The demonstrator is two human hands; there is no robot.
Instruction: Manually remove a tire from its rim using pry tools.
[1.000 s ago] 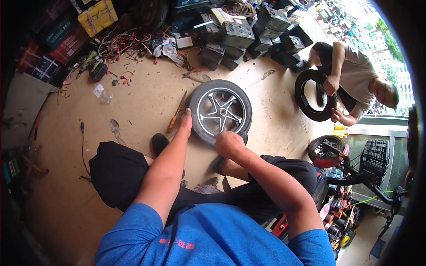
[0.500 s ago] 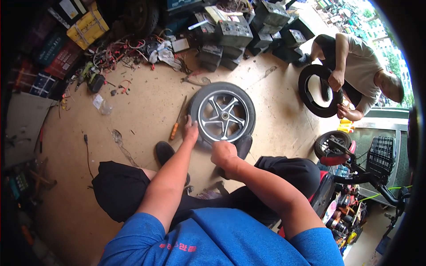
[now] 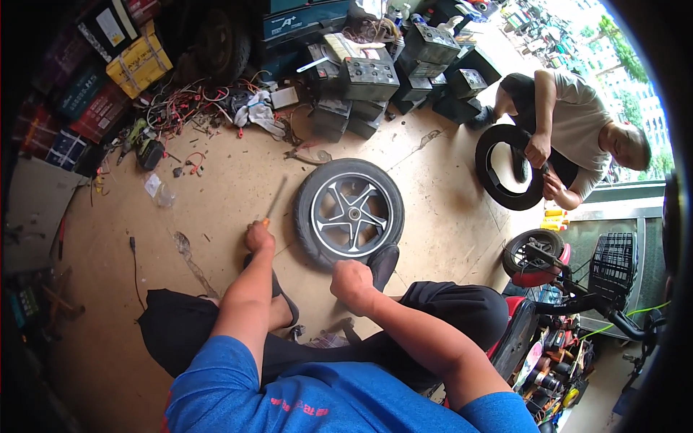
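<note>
A wheel with a black tire (image 3: 312, 249) and a star-spoked silver and black rim (image 3: 354, 214) lies flat on the floor in front of me. My left hand (image 3: 260, 238) is closed on the orange handle of a screwdriver (image 3: 279, 195), left of the wheel; its long shaft points away from me, off the floor or touching it, I cannot tell which. My right hand (image 3: 353, 286) is a fist at the near edge of the tire. What it grips, if anything, is hidden. My dark shoe (image 3: 385, 264) rests against the tire on the near right.
At the right a co-worker (image 3: 577, 108) holds a loose black tire (image 3: 491, 177). Batteries (image 3: 368, 78) are stacked at the back, beside tangled wires (image 3: 184, 101). A power tool (image 3: 149, 153) lies at the far left. A scooter with a basket (image 3: 613, 256) stands at the right.
My left hand has left the tire's edge and taken hold of the screwdriver that lay on the floor. My right fist stays at the near edge. The co-worker's hands have shifted on the tire.
</note>
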